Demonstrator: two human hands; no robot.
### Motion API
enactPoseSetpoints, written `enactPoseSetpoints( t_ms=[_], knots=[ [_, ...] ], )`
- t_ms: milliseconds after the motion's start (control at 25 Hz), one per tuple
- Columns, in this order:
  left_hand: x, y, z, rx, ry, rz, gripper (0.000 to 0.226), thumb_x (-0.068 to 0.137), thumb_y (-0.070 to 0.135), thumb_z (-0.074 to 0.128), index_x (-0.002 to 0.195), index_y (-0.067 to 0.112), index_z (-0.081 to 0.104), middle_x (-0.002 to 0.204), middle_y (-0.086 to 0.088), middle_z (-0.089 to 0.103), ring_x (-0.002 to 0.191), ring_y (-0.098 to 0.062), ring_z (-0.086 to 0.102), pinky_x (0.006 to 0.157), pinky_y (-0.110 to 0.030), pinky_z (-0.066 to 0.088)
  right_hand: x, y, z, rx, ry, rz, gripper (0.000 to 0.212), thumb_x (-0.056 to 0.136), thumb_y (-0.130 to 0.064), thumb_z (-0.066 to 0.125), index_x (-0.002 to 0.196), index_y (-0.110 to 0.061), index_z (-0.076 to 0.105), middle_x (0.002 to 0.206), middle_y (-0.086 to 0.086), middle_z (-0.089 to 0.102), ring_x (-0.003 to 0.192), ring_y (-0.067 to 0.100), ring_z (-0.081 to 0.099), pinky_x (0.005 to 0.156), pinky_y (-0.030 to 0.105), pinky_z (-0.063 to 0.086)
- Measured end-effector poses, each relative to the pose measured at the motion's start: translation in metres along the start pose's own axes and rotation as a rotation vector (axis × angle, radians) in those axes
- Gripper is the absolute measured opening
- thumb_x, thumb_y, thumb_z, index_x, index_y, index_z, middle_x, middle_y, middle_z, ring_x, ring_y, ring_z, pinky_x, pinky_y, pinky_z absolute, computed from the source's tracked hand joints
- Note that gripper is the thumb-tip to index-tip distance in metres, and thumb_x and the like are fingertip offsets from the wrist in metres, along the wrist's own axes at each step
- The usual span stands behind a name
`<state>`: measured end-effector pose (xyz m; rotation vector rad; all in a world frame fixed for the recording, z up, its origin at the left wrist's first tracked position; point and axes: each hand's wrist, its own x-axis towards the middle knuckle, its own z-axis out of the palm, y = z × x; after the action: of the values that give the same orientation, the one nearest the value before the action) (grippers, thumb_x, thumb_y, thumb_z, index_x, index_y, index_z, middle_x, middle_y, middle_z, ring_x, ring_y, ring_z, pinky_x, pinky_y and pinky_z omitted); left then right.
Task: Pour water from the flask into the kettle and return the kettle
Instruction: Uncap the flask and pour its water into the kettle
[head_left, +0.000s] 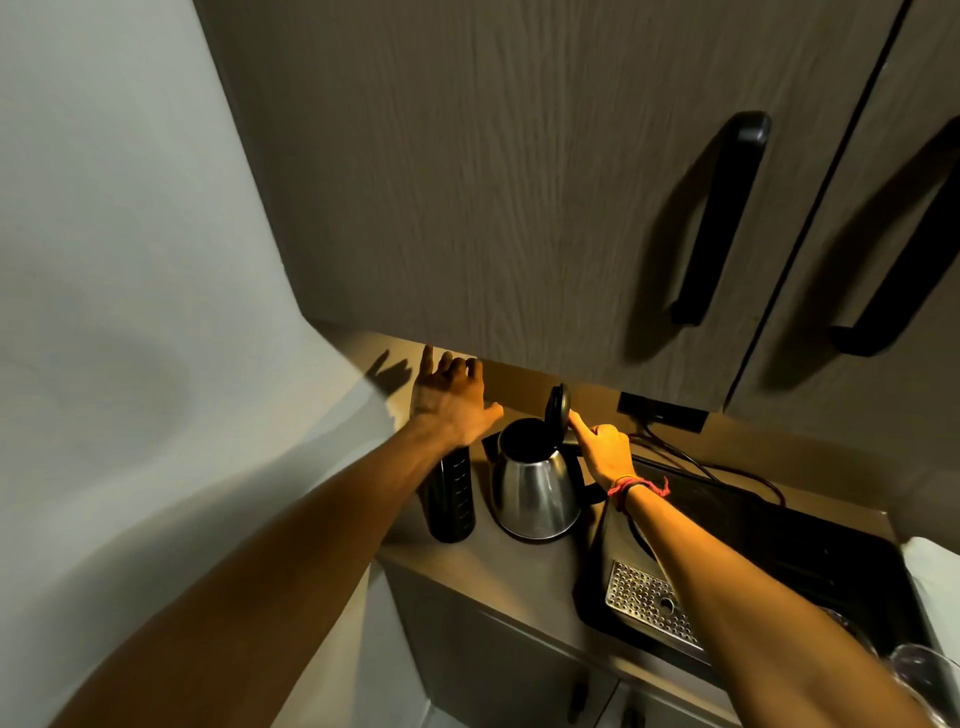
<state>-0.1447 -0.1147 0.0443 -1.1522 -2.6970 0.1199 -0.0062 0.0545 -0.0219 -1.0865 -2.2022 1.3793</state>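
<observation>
The shiny steel kettle (535, 491) stands with its black lid (557, 410) upright, the right hand (605, 449) pointing one finger at it, pinching nothing. Left of it stands a dark cylindrical flask (451, 499), the left hand (449, 402) spread above, on a brown countertop (509, 566) under wood-grain cabinets (493, 182)

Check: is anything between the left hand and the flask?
Nothing visible. The left hand hangs open directly above the black flask, hiding its top. The steel kettle stands beside it, lid up.

No legible words, brands or numbers anywhere. Only a column of small pale marks down the side of the tall dark cylindrical flask (451, 499), too small and dim to read.
</observation>
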Motion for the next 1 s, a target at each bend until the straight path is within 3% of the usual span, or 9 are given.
enactPoseSetpoints(
  t_ms=[120,200,280,320,400,480,640,840,1000],
  knots=[
    [-0.003,-0.006,0.004,0.018,-0.013,0.021,0.076,0.091,0.061,0.043,0.147,0.01,0.033,0.145,-0.014,0.048,0.139,-0.031,0.038,0.119,-0.053,0.007,0.01,0.017,0.003,-0.006,-0.001,0.015,0.063,0.098,-0.051,0.046,0.057,-0.003,0.048,0.058,0.006,0.044,0.068,0.025,0.044,0.069,0.035,0.036],
    [-0.004,-0.011,0.008,0.01,-0.028,0.039,0.073,0.092,0.06,0.043,0.145,0.01,0.035,0.143,-0.014,0.05,0.136,-0.031,0.041,0.119,-0.054,0.01,0.017,0.025,0.0,-0.121,-0.055,-0.018,0.06,0.103,-0.046,0.037,0.088,0.006,0.065,0.064,0.009,0.048,0.073,0.027,0.049,0.074,0.038,0.039],
    [-0.004,-0.015,0.01,-0.009,-0.061,0.049,0.073,0.091,0.061,0.044,0.144,0.012,0.034,0.142,-0.013,0.051,0.134,-0.031,0.044,0.118,-0.058,0.012,0.02,0.028,-0.002,-0.341,-0.114,-0.092,0.05,0.105,-0.04,0.031,0.128,-0.004,0.059,0.088,0.018,0.056,0.091,0.031,0.055,0.086,0.043,0.042],
    [-0.005,-0.017,0.011,-0.008,-0.078,0.052,0.075,0.091,0.063,0.044,0.145,0.013,0.033,0.143,-0.013,0.049,0.134,-0.031,0.044,0.116,-0.06,0.012,0.023,0.03,-0.003,-0.445,-0.086,-0.106,0.052,0.105,-0.042,0.031,0.138,-0.008,0.052,0.108,0.022,0.057,0.108,0.035,0.053,0.097,0.046,0.04],
    [-0.007,-0.021,0.01,0.001,-0.096,0.054,0.078,0.088,0.065,0.045,0.146,0.015,0.03,0.146,-0.011,0.044,0.135,-0.031,0.043,0.112,-0.066,0.016,0.024,0.03,-0.005,-0.512,0.014,-0.081,0.066,0.1,-0.054,0.03,0.147,-0.009,0.041,0.146,0.019,0.043,0.14,0.037,0.035,0.115,0.055,0.027],
    [-0.008,-0.025,0.007,-0.025,-0.113,0.056,0.079,0.086,0.064,0.049,0.145,0.016,0.029,0.148,-0.01,0.039,0.134,-0.03,0.041,0.108,-0.066,0.026,0.023,0.029,-0.007,-0.548,0.026,-0.097,0.076,0.098,-0.062,0.025,0.157,-0.012,0.026,0.165,0.013,0.019,0.154,0.032,0.011,0.122,0.056,0.009],
    [-0.007,-0.031,-0.007,-0.095,-0.167,0.082,0.08,0.081,0.058,0.061,0.142,0.019,0.028,0.143,-0.009,0.032,0.128,-0.029,0.04,0.092,-0.051,0.047,0.019,0.027,-0.01,-0.664,-0.029,-0.083,0.077,0.099,-0.062,0.016,0.16,-0.016,0.008,0.168,0.008,-0.004,0.156,0.027,-0.007,0.125,0.054,-0.001],
    [-0.006,-0.039,-0.025,-0.208,-0.223,0.047,0.072,0.075,0.048,0.067,0.135,0.023,0.035,0.133,-0.006,0.044,0.118,-0.027,0.047,0.087,-0.044,0.046,0.016,0.021,-0.011,-0.727,-0.035,-0.062,0.082,0.097,-0.065,0.011,0.16,-0.014,0.005,0.168,0.004,-0.008,0.156,0.025,-0.01,0.124,0.054,-0.004],
    [-0.008,-0.037,-0.032,-0.099,-0.18,0.002,0.073,0.082,0.061,0.063,0.134,0.018,0.037,0.127,-0.012,0.054,0.111,-0.031,0.057,0.079,-0.041,0.049,0.014,0.019,-0.009,-0.752,-0.047,-0.066,0.081,0.097,-0.065,0.01,0.16,-0.015,0.004,0.168,0.003,-0.008,0.155,0.025,-0.01,0.124,0.054,-0.005]
  ],
)
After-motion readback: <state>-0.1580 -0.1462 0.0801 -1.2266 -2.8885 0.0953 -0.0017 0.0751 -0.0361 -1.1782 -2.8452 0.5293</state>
